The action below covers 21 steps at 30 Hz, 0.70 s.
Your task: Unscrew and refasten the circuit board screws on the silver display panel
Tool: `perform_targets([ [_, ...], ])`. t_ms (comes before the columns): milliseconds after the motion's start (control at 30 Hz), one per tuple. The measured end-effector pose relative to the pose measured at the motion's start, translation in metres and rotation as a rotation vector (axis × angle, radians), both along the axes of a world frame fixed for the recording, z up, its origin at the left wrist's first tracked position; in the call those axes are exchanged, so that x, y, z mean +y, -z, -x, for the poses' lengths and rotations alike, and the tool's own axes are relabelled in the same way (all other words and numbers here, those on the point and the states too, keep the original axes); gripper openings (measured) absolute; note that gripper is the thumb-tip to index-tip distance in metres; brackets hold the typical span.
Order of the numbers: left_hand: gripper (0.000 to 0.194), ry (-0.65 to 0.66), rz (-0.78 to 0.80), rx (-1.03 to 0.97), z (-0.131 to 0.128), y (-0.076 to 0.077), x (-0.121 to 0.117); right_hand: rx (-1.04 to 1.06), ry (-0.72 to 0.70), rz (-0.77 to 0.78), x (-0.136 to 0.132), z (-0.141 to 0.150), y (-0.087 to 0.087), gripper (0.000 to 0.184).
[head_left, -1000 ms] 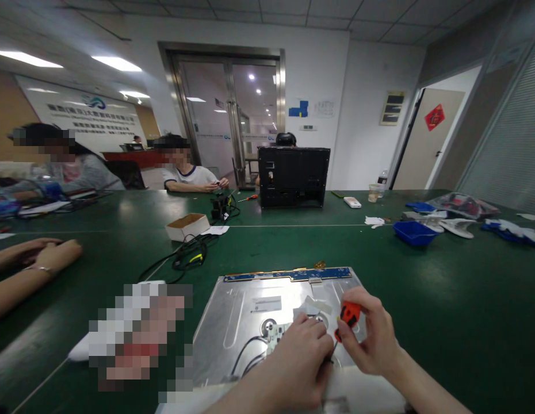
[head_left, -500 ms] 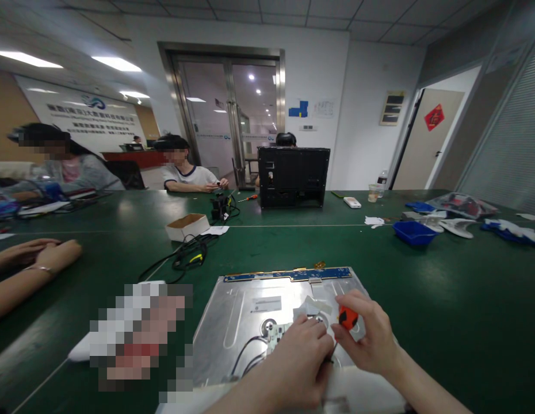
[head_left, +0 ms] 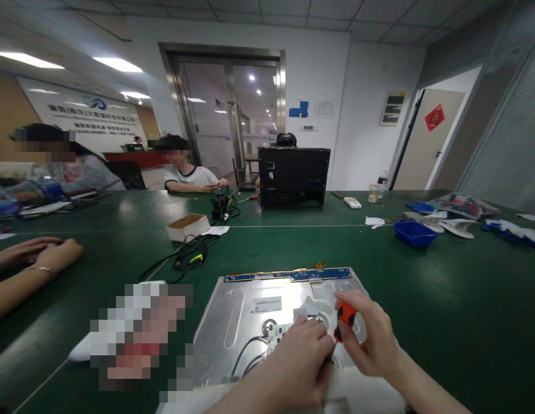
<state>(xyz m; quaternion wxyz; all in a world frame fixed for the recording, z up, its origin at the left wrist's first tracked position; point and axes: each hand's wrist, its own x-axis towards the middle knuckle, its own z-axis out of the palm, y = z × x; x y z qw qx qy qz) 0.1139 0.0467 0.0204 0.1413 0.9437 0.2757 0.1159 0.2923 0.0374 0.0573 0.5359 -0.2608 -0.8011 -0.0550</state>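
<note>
My right hand grips the orange and black handle of a screwdriver between thumb and fingers. Its shaft runs down toward my left hand, and the tip is hidden. Bent low over the metal panel, my left hand has its fingers curled beside a small circuit board; what they hold is out of sight. Dark cables run from beside the board across the panel. Along the panel's far edge lies a long blue circuit strip.
On the green table stand a blue tray, a white box with black cables beside it, and a black monitor-like unit. Another person's hands rest at left. Two other people sit farther back.
The screwdriver handle has turned in my right hand, and more of its lower end shows. My right thumb has shifted slightly down along it. My left hand stays in place.
</note>
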Motion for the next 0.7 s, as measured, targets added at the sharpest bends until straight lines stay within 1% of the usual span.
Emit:
perform_targets([
  [133,0.023,-0.006,0.016,0.011,0.0001,-0.0018,-0.0006,0.010,0.015,-0.015,-0.0002,0.0009,0.0004,0.051],
  [400,0.021,-0.016,-0.003,-0.003,-0.0001,-0.0022,-0.0014,0.017,0.043,-0.067,0.0034,0.0021,0.0017,0.040],
  [533,0.020,-0.025,-0.019,-0.007,-0.0002,-0.0006,-0.0016,0.006,0.036,-0.057,0.0036,0.0020,0.0033,0.038],
  [700,0.014,-0.031,-0.020,0.008,-0.0004,-0.0023,-0.0017,-0.016,0.028,-0.045,0.0018,-0.0003,0.0027,0.036],
])
